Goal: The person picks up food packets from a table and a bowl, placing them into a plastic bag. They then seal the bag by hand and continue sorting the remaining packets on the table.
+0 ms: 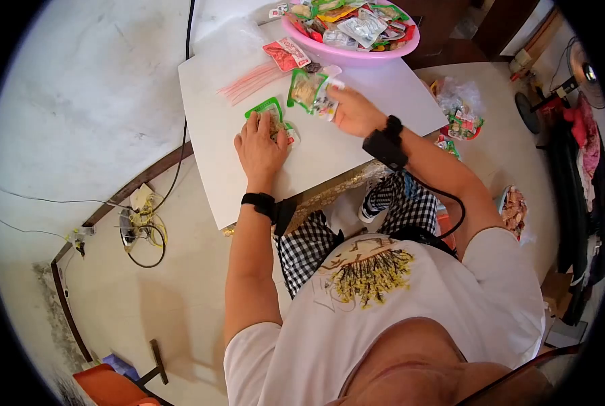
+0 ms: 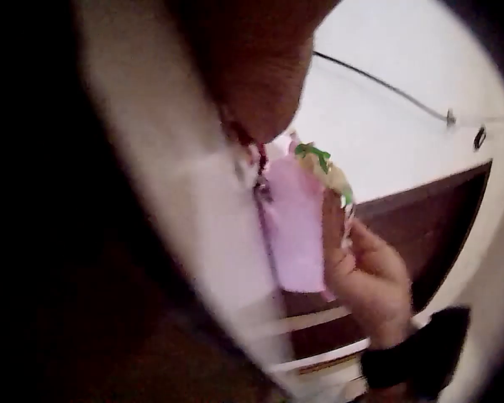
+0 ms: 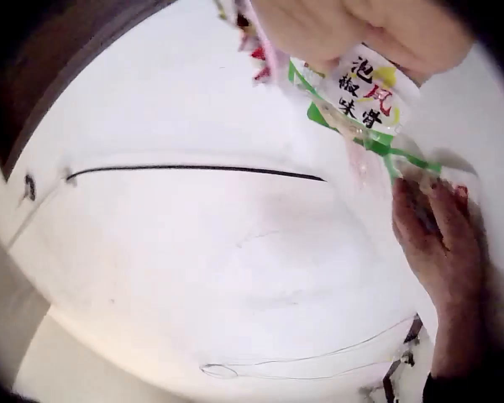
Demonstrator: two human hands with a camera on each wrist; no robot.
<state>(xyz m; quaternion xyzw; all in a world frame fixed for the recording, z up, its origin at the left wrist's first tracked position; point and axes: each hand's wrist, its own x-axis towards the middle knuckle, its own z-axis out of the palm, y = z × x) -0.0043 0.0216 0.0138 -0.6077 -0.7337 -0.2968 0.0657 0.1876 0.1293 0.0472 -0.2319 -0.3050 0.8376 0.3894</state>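
Note:
My right hand (image 1: 358,112) holds a green-edged snack packet (image 1: 306,91) raised above the white table, pinched at its white printed end. In the right wrist view that packet (image 3: 361,94) shows a white label with dark and red characters. To its left, my left hand (image 1: 260,150) lies palm down with fingers extended over a second green-edged packet (image 1: 268,105) on the table. The fingers cover the middle of this packet. A red and white packet (image 1: 286,54) lies beyond both hands, beside several thin pinkish strips (image 1: 251,84).
A pink basin (image 1: 356,55) heaped with assorted packets stands at the table's far edge. Clear plastic (image 1: 231,37) lies at the far left of the white table (image 1: 214,145). On the floor to the right are a bag with packets (image 1: 461,111) and a container of brownish pieces (image 1: 514,210).

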